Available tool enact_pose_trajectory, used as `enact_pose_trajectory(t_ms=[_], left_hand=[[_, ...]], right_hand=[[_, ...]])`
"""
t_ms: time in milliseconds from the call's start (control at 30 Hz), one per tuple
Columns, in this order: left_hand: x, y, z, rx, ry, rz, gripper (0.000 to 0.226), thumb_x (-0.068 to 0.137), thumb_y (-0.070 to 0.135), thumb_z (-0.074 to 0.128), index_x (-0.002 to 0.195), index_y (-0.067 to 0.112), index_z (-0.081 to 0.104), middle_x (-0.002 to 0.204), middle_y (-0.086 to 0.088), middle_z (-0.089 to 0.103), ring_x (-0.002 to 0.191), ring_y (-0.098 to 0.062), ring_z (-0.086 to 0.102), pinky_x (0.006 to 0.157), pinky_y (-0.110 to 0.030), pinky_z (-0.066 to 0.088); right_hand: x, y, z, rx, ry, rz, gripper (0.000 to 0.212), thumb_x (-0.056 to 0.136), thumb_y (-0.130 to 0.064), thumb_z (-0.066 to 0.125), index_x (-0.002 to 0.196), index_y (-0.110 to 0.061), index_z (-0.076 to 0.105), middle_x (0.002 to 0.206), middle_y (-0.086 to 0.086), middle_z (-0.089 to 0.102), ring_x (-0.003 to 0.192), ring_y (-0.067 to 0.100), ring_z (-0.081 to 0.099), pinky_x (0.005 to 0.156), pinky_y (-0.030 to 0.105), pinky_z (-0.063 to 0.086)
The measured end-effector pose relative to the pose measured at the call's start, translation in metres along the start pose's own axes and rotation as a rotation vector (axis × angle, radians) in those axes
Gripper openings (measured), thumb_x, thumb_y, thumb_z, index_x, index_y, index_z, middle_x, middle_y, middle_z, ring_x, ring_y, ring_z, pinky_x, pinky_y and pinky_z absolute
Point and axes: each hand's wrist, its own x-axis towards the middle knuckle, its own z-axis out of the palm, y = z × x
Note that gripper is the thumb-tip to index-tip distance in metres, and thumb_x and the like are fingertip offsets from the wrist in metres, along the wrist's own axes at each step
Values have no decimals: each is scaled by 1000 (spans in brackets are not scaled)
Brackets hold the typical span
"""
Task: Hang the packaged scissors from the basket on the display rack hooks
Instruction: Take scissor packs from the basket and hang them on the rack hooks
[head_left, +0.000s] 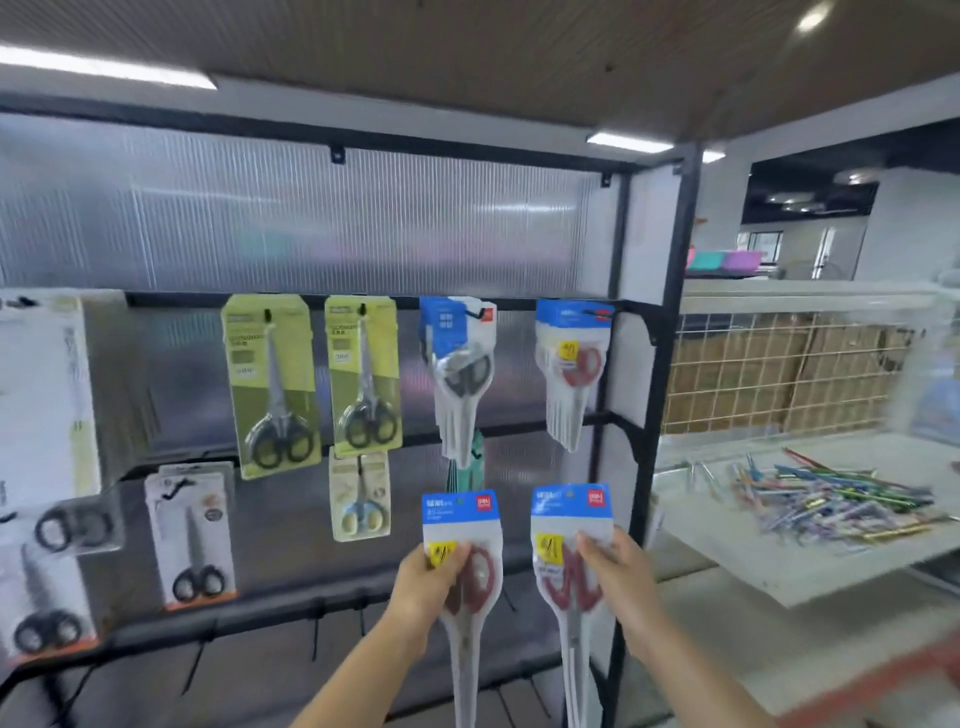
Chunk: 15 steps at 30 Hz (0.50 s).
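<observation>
I see 2 scissor packs (462, 551) in glossy clear plastic with blue card headers. Rack frame (670, 322): matt black metal. Back panel (311, 218): ribbed translucent plastic, slight sheen. Green packs (270, 384) look like matt card. Wire grid (779, 374): white-coated metal.

Two bare forearms coming up from the lower edge of the frame, left hand (423, 582) at lower centre, right hand (621, 571) a little to the right of it, no sleeves, no gloves, rings or watch visible, short plain fingernails
</observation>
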Motion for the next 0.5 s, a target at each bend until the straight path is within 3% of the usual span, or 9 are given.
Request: enact_pose_trajectory(t_ms=[200, 400, 500], left_hand=[[36, 32, 10, 37, -76, 79, 11, 90, 22, 61, 95, 13, 63, 83, 1, 68, 75, -13, 61, 61, -23, 47], [54, 54, 37, -11, -163, 155, 9, 91, 21, 60, 83, 18, 63, 81, 0, 67, 72, -12, 60, 61, -22, 47], [61, 60, 53, -12, -178, 161, 9, 91, 23, 60, 84, 20, 62, 79, 4, 66, 71, -10, 59, 63, -22, 46]], right_hand=[[29, -27, 15, -64, 18, -61, 14, 94, -19, 55, 106, -13, 59, 94, 0, 68, 88, 12, 64, 67, 19, 45], [48, -55, 7, -48, 105, -178, 9, 95, -18, 54, 91, -24, 59, 84, -9, 65, 73, -4, 57, 60, 3, 43], [61, -60, -1, 1, 133, -199, 9, 95, -13, 53, 100, -16, 60, 88, -9, 64, 76, -7, 58, 63, 1, 43]])
